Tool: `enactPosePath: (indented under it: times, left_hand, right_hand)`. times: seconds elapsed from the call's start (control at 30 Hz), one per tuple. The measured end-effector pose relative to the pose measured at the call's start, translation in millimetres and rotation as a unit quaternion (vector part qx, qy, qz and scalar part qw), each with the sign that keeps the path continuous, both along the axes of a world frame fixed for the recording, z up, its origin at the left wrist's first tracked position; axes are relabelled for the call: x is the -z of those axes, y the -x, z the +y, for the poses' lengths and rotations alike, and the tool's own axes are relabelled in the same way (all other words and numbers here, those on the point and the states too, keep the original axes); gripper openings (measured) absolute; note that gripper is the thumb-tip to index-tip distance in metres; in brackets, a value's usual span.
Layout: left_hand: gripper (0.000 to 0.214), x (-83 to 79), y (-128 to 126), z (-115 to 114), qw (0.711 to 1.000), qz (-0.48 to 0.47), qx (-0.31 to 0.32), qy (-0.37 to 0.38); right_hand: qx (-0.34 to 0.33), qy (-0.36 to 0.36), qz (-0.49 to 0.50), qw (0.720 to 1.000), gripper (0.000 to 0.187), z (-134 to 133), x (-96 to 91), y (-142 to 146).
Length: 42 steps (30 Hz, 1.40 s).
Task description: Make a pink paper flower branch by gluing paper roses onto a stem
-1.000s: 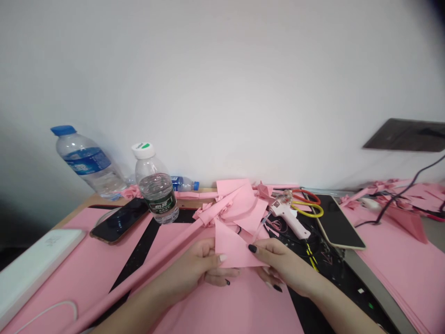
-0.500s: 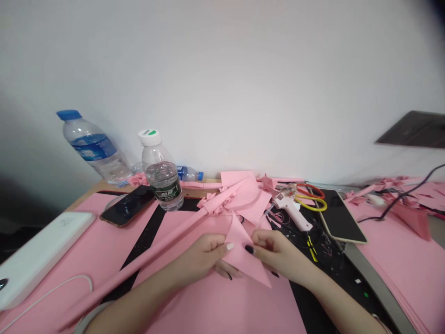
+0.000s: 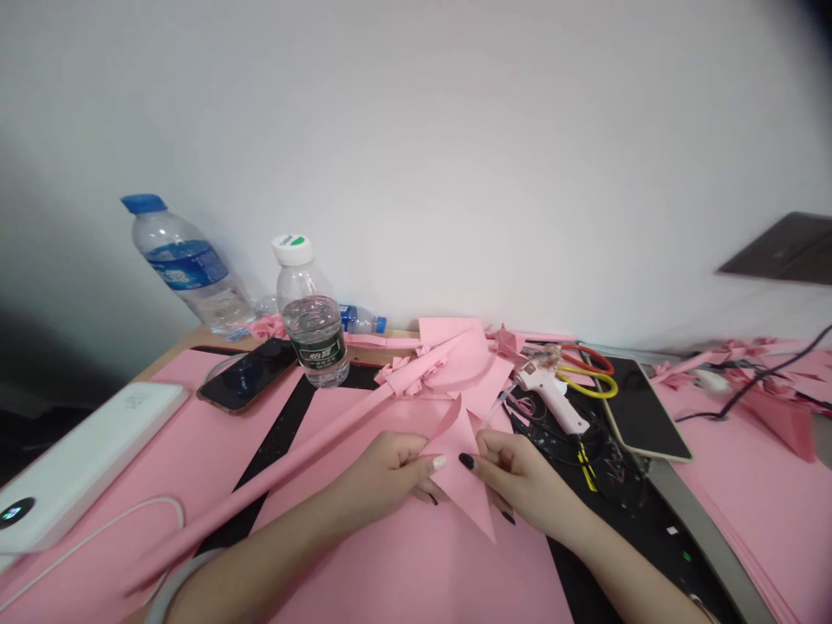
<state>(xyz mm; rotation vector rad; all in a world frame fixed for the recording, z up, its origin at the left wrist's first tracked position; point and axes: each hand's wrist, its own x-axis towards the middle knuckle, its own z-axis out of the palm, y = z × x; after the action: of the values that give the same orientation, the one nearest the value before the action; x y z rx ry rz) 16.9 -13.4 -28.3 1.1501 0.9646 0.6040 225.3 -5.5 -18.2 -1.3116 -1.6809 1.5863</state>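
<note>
Between my two hands is a pink piece of paper with pointed ends, one tip up and one tip down toward me. My left hand pinches its left side, the thumb with a white nail lying on the front. On the right side, my right hand grips it with a dark-nailed thumb on the front and fingers behind. The paper bends at its upper left edge. Beneath the hands lies a large pink sheet. A long pink paper roll slants from the lower left to folded pink paper pieces behind the hands.
A white glue gun lies right of the hands, near red and yellow handles and a dark tablet. At left are a water bottle, a blue-capped bottle, a phone and a white power bank.
The pink paper has turned slightly, its lower tip shifting left, and its upper left edge now curls. Both hands keep their grip. The whole view has shifted a little.
</note>
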Motion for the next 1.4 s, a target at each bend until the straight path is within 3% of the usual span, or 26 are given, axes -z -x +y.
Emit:
enactPosePath:
  times: [0.3, 0.5, 0.63, 0.8, 0.97, 1.23, 1.4]
  left_hand:
    - [0.034, 0.4, -0.3, -2.5, 0.998, 0.025, 0.052, -0.01]
    - [0.031, -0.9, 3.6, -3.4, 0.995, 0.004, 0.098, 0.007]
    - [0.028, -1.7, 5.0, -4.3, 0.993, -0.001, 0.118, 0.021]
    - [0.031, -6.0, 5.0, -4.8, 0.991, 0.009, 0.127, 0.028]
    - [0.035, -11.4, 5.3, -4.2, 0.989, 0.009, 0.149, 0.021]
    - [0.039, -16.2, 6.1, -2.8, 0.985, 0.019, 0.172, 0.01]
    - [0.033, -10.1, 5.4, -1.6, 0.989, 0.002, 0.146, 0.017]
  right_hand:
    - [-0.042, -0.011, -0.03, 0.999, 0.048, 0.5, -1.1, -2.6]
    - [-0.005, -0.021, 0.004, 1.0, 0.047, 1.2, -1.7, -2.9]
    - [-0.024, -0.015, 0.017, 0.999, 0.051, 1.9, -2.8, -2.7]
    - [0.034, -0.064, 0.019, 0.997, 0.047, 3.5, -5.1, -2.7]
    - [0.02, -0.072, 0.017, 0.997, 0.054, 4.2, -3.8, -5.4]
    - [0.065, -0.088, 0.059, 0.992, 0.049, 5.1, -3.1, -6.9]
    - [0.088, -0.085, 0.072, 0.99, 0.053, 6.7, -0.9, -8.0]
